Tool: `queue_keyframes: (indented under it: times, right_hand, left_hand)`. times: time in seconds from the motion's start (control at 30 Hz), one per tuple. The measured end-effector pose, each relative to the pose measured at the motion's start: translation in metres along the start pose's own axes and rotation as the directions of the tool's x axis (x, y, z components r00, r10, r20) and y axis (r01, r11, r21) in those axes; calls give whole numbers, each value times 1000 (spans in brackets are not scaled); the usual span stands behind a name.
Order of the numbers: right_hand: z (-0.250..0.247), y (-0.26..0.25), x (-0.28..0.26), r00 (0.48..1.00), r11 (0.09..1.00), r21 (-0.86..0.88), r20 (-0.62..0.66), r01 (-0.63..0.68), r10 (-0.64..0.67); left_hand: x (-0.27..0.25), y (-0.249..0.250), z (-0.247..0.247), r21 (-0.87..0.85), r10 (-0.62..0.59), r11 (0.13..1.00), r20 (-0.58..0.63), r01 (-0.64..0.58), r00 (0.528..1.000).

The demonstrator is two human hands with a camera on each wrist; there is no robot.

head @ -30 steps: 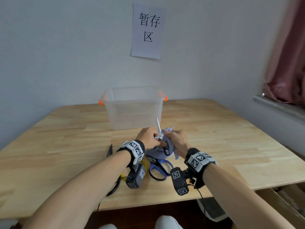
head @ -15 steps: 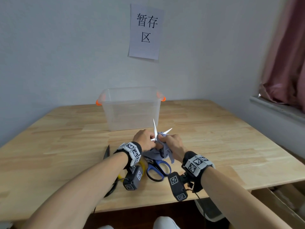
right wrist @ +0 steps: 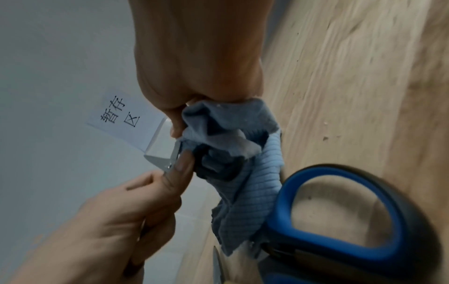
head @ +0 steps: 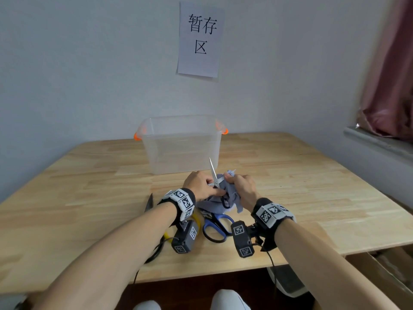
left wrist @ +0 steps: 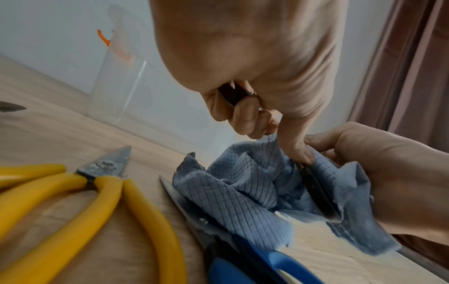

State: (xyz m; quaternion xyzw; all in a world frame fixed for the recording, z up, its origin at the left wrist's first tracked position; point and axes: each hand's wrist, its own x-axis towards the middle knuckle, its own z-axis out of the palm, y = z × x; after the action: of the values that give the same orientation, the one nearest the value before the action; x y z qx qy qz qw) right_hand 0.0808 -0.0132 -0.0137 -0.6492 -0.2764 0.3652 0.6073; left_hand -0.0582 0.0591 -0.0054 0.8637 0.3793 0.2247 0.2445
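Small scissors [head: 213,173] with black handles stand open above the table, one blade pointing up. My left hand [head: 201,184] grips them near the pivot, thumb on the black handle [left wrist: 316,184]. My right hand [head: 242,186] pinches a blue-grey ribbed cloth [head: 226,194] wrapped round the other blade. In the right wrist view the cloth [right wrist: 243,153] bunches under my right hand [right wrist: 194,76], and the bare blade [right wrist: 165,159] shows beside my left hand [right wrist: 109,221]. The left wrist view shows my left hand [left wrist: 267,124] above the cloth [left wrist: 243,182].
Larger blue-handled scissors [head: 216,227] lie on the wooden table [head: 312,198] under my wrists, beside yellow-handled pliers [left wrist: 97,201]. A dark knife [head: 148,202] lies to the left. A clear plastic bin [head: 181,144] with orange clips stands behind; a paper sign [head: 200,39] hangs on the wall.
Half a second ago the second blade stuck out bare to the right. The cloth in my right hand now covers it again. My left hand has stayed in place.
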Motion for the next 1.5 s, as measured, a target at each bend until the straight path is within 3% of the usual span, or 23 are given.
queue_keyframes:
  times: [0.07, 0.27, 0.4, 0.57, 0.73, 0.9, 1.07, 1.2, 1.43, 1.5]
  right_hand:
    - [2, -1, 0, 999, 1000, 2, -33, 8, -8]
    - [6, 5, -9, 998, 996, -89, 52, 24, -20]
    - [-3, -3, 3, 1000, 999, 35, -20, 16, -15]
    - [4, 5, -4, 997, 1000, 9, 80, -21, 20]
    - [-4, 1, 8, 1000, 997, 77, -23, -3, 4]
    - [3, 9, 3, 998, 1000, 20, 56, -6, 5]
    - [-4, 7, 13, 1000, 996, 92, -26, -4, 6]
    - [4, 16, 8, 999, 998, 55, 38, 11, -13]
    - [-15, 5, 23, 995, 989, 145, -97, 9, 6]
    - [-26, 9, 29, 991, 996, 90, -134, 20, -8]
  left_hand:
    - [1, 2, -1, -10, -7, 1000, 4, 7, 1000]
    - [2, -1, -2, -1, -20, 1000, 0, 20, 1000]
    - [-2, 0, -1, -26, -9, 1000, 4, 9, 1000]
    - [-1, -5, -3, -2, -22, 1000, 10, 22, 1000]
    - [-3, -3, -3, -17, -17, 1000, 6, 17, 1000]
    - [-5, -8, -8, -6, -47, 999, 12, 47, 999]
    - [-4, -6, -7, -20, -50, 999, 23, 51, 998]
    - [-1, -10, -6, -41, -69, 997, 43, 70, 997]
    - [-2, -4, -3, -64, -65, 996, 48, 68, 997]
    - [-4, -9, -4, -89, -102, 991, 32, 104, 994]
